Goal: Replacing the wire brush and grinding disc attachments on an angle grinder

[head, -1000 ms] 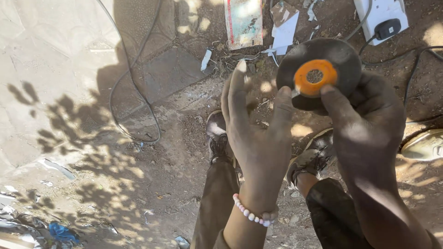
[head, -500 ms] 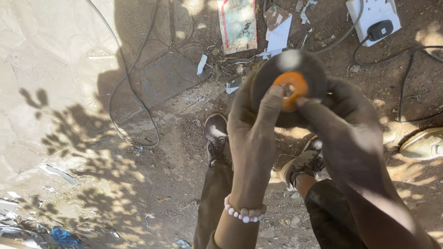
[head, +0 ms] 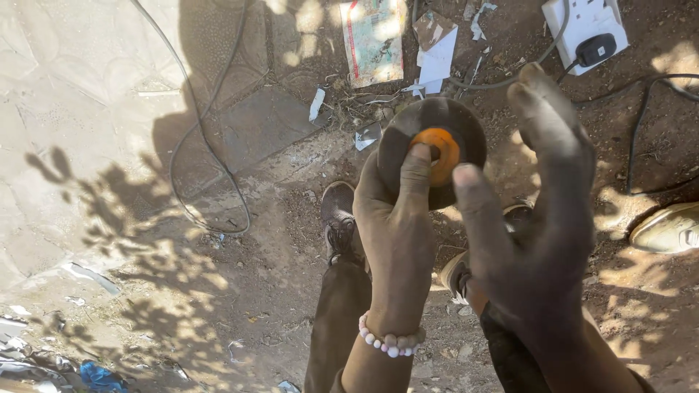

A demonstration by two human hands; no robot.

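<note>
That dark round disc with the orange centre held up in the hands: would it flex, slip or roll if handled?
The disc looks flat and thin yet keeps its shape while the left hand holds it from one side, so probably stiff. Its matt, gritty-looking face suggests little slipping. Being round, it would likely roll if dropped on edge onto the dirt ground. The right hand is open beside it.

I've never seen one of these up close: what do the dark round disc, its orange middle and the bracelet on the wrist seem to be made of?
The disc looks like a gritty abrasive composite: dull, dark grey, matt, no shine. Its orange centre seems to be paper or plastic, smooth and evenly coloured. The bracelet on the left hand is pale round beads, probably plastic or shell, slightly glossy.
</note>
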